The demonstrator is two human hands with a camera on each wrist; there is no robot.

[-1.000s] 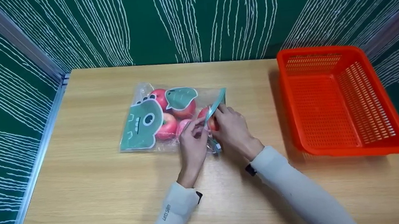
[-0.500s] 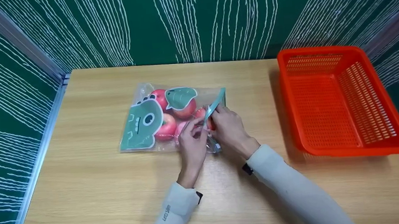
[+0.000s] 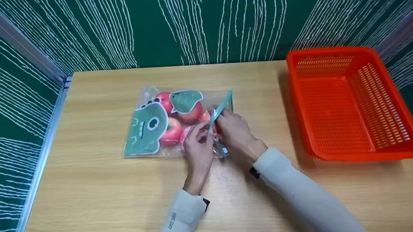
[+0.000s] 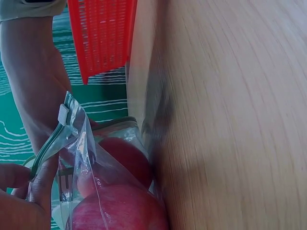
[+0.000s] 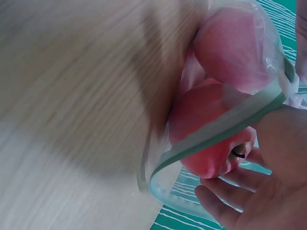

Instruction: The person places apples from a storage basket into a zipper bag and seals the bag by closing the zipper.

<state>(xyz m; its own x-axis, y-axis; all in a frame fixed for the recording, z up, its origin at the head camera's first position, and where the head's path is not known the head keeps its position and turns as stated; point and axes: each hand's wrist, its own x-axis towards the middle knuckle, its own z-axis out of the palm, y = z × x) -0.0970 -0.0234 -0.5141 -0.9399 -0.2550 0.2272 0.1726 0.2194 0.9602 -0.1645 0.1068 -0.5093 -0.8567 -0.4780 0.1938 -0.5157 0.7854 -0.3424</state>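
A clear zip bag (image 3: 157,151) printed with a green cartoon dinosaur lies on the table with several red apples (image 3: 172,131) inside. My left hand (image 3: 199,147) pinches the green zip edge of the bag's mouth, as the left wrist view shows at the zip strip (image 4: 45,148) and its white slider (image 4: 63,115). My right hand (image 3: 236,132) reaches into the mouth from the right. In the right wrist view its thumb and fingers hold an apple (image 5: 206,120) by the stem end, just within the green rim. Another apple (image 5: 232,48) lies deeper in the bag.
An orange-red plastic basket (image 3: 363,155) with slotted walls stands on the right side of the wooden table (image 3: 97,202). Green panels (image 3: 167,21) with white wavy lines enclose the table at the back and sides.
My right hand has shifted slightly left, taking the apple further into the bag's mouth. The left hand keeps its pinch on the zip edge and has hardly moved.
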